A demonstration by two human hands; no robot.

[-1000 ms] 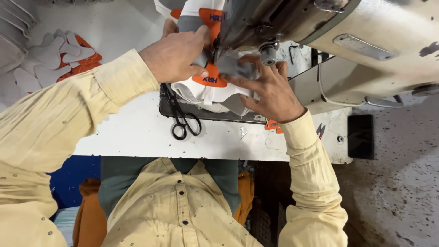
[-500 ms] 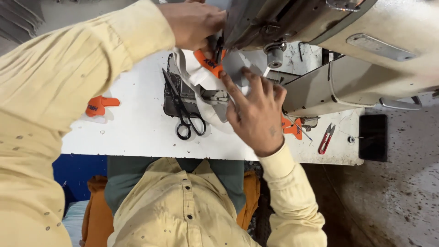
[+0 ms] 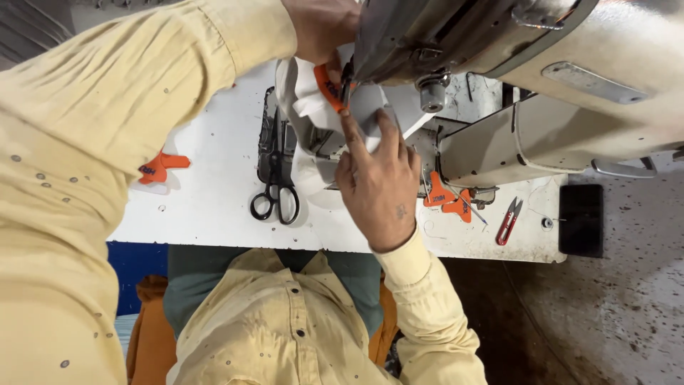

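We see the right hand (image 3: 381,185) flat, fingers spread, pinning the white-and-orange fabric piece (image 3: 324,107) on the sewing machine (image 3: 499,64) bed under the needle area, w/ the left hand (image 3: 320,28) pinching its top edge, prob. keeping it taut; black scissors (image 3: 274,178) lie just beside.

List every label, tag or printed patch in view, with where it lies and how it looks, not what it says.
Orange printed patch on white fabric: under the sewing machine head, between the left hand and right hand.
Two orange printed patches: on the white table, right of the right hand.
Orange patch piece: table's left edge, partly behind the sleeve.
No packages, signs or screens.
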